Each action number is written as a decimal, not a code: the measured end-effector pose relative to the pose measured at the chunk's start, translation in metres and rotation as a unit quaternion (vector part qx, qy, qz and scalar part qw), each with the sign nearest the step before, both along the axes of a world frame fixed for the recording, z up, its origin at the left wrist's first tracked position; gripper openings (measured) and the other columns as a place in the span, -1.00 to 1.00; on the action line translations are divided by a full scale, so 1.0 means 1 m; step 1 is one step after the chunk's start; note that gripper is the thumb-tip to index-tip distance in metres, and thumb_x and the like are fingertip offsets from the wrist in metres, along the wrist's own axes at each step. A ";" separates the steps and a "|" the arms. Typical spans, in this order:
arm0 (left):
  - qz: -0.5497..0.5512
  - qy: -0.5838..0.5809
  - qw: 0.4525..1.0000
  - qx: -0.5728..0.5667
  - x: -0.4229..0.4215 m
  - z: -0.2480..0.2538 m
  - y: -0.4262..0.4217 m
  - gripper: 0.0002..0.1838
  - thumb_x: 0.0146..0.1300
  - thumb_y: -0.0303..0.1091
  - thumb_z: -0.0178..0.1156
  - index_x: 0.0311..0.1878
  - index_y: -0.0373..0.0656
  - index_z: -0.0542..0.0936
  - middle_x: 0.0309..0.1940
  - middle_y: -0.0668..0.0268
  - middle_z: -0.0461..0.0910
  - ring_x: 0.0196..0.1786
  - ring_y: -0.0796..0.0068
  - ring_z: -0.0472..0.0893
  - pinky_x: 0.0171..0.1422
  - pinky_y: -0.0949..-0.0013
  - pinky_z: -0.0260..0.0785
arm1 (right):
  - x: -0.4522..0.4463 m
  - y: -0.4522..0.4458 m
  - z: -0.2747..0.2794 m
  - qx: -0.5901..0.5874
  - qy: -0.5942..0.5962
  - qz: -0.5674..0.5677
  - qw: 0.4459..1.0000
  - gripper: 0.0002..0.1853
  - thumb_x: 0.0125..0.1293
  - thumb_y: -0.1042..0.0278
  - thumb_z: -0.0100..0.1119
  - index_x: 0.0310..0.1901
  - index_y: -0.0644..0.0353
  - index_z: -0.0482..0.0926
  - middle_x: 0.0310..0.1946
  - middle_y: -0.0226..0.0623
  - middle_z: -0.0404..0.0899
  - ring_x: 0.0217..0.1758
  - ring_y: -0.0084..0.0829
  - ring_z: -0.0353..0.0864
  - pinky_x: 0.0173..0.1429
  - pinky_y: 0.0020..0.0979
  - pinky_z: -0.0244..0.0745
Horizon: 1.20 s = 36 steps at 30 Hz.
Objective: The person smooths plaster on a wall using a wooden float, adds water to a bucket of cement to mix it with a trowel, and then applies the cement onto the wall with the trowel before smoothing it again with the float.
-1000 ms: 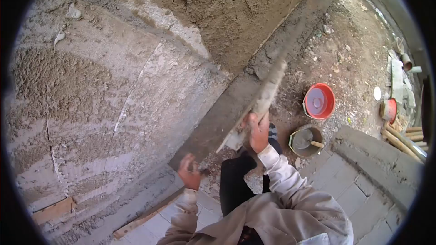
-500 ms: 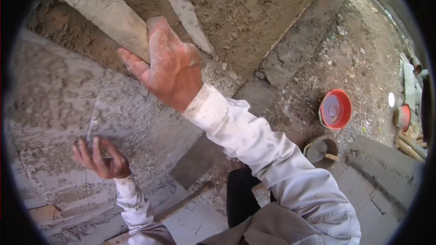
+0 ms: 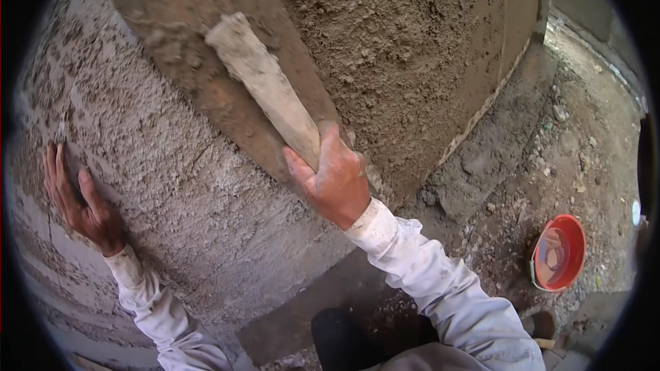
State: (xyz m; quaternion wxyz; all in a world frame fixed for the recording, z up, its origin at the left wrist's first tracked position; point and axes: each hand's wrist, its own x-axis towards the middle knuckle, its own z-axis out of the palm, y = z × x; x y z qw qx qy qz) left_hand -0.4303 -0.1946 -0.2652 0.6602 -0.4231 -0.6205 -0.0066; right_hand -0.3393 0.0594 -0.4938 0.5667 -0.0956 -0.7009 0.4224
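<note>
My right hand [image 3: 337, 178] is closed round the lower end of the pale wooden handle of a plastering float [image 3: 213, 96]. The float's long brown board lies close along the corner between two mortar-covered wall faces; whether its whole underside touches, I cannot tell. Coarse brown mortar [image 3: 392, 62] covers the face to the right of the board. A greyer, rough plastered face [image 3: 199, 220] spreads to the left. On that grey face, at the far left, my left hand [image 3: 86, 206] lies with fingers stretched out and thumb apart, holding nothing.
A red bucket [image 3: 576, 261] of cloudy liquid stands on the rubble-strewn ground at right. Below it, a dark container with a wooden handle [image 3: 544, 343] shows partly beside my sleeve. A strip of wet mortar [image 3: 474, 165] runs along the wall's foot.
My left hand went from raised with curled fingers to flat on the grey face, farther left. The float in my right hand has swung to a steeper slant. The view has shifted too.
</note>
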 end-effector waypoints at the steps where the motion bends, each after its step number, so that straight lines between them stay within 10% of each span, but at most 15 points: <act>1: -0.002 0.002 1.000 -0.003 -0.001 0.000 -0.003 -0.56 0.47 -0.36 -0.03 0.33 -0.30 0.50 0.36 0.05 0.45 0.47 0.07 0.34 0.58 0.07 0.04 | 0.001 -0.002 -0.016 0.003 -0.007 0.001 1.000 -0.52 0.32 0.01 0.31 -0.09 0.30 0.39 -0.39 0.10 0.63 -0.39 0.09 0.68 -0.38 -0.07 0.57; 29: 0.000 0.005 1.000 0.031 -0.001 0.003 -0.020 -0.58 0.37 -0.39 0.07 0.28 -0.11 0.58 0.37 0.22 0.49 0.52 0.20 0.32 0.64 0.02 -0.08 | -0.003 0.008 0.011 -0.003 0.006 -0.014 1.000 -0.40 0.41 -0.02 0.17 0.10 0.48 0.36 -0.49 0.28 0.60 -0.41 0.24 0.65 -0.36 0.07 0.52; 36: -0.015 -0.004 0.999 0.044 -0.001 0.003 -0.017 -0.59 0.37 -0.39 0.09 0.27 -0.09 0.59 0.36 0.23 0.50 0.51 0.21 0.33 0.64 0.03 -0.08 | -0.005 0.048 0.097 0.010 0.090 -0.026 0.996 -0.53 0.44 0.05 0.16 -0.08 0.40 0.35 -0.49 0.31 0.57 -0.36 0.31 0.63 -0.34 0.08 0.50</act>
